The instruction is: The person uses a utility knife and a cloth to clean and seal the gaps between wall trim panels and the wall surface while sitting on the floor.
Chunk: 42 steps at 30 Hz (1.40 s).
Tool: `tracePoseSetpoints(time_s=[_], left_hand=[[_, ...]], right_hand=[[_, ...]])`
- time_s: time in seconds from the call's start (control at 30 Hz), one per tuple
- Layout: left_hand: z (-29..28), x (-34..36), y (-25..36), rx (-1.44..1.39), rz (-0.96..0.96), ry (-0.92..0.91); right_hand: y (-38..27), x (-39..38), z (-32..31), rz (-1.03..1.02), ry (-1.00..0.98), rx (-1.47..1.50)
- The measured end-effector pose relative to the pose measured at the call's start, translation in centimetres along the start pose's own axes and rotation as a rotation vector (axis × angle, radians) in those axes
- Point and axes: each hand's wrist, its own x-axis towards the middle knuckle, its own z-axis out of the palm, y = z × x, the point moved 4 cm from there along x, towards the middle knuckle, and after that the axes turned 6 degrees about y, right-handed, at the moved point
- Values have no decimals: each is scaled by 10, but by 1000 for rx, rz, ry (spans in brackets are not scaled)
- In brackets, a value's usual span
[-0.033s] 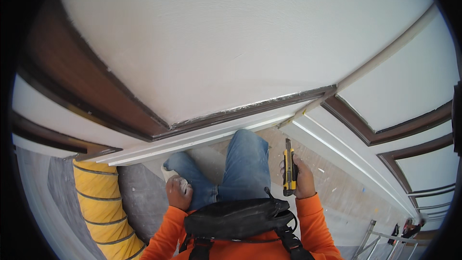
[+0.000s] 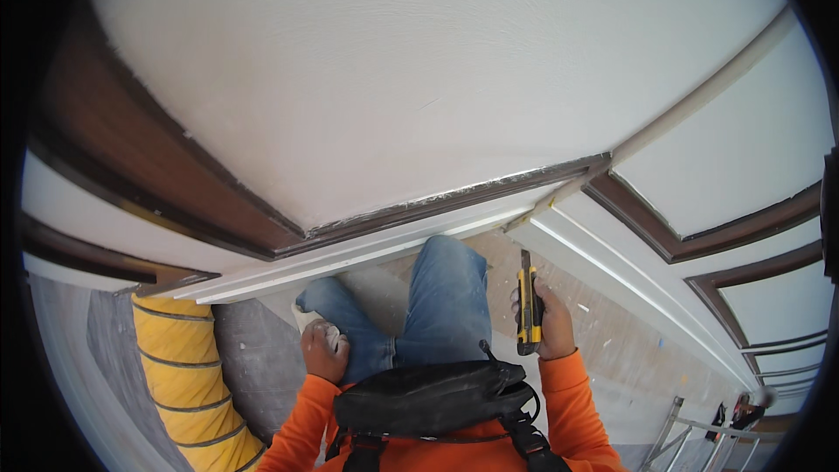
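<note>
My right hand [image 2: 555,323] is closed round a yellow and black snap-off utility knife [image 2: 529,315], held upright beside my right knee with its blade pointing away from me. By my left thigh, my left hand [image 2: 326,354] is closed on a crumpled white rag [image 2: 307,316], part of which sticks out past the fingers. In front of me rises a white wall panel [image 2: 419,79] framed by dark brown moulding [image 2: 437,208]. White flecks mark the moulding's upper edge. A white baseboard [image 2: 367,260] runs beneath it.
A ribbed yellow duct hose [image 2: 183,367] lies at the left against the wall. More brown moulding [image 2: 673,249] and a long white baseboard [image 2: 638,288] follow the right wall. A metal ladder [image 2: 690,437] stands at lower right. A black bag [image 2: 428,398] hangs at my waist.
My right hand and the utility knife have shifted very slightly to the right. The left hand stays in place with the rag.
</note>
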Motion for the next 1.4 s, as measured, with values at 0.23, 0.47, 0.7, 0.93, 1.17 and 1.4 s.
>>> tracePoseSetpoints(time_s=[0.23, 0.47, 0.7, 0.93, 1.17, 1.4], left_hand=[[10, 7, -7, -1, -43, -42], [13, 8, -7, 56, -14, -45], [16, 6, -12, 63, -2, -32], [15, 6, -11, 62, -14, -44], [14, 6, -8, 74, -14, -36], [16, 4, -12, 68, 7, -12]], right_hand=[[-51, -4, 39, -257, -50, -18], [-86, -1, 65, -402, 22, -157], [-120, 21, 78, -470, 44, -250], [-130, 30, 74, -484, 43, -324], [-120, 25, 85, -452, -35, -315], [-126, 34, 75, -497, 4, -298]])
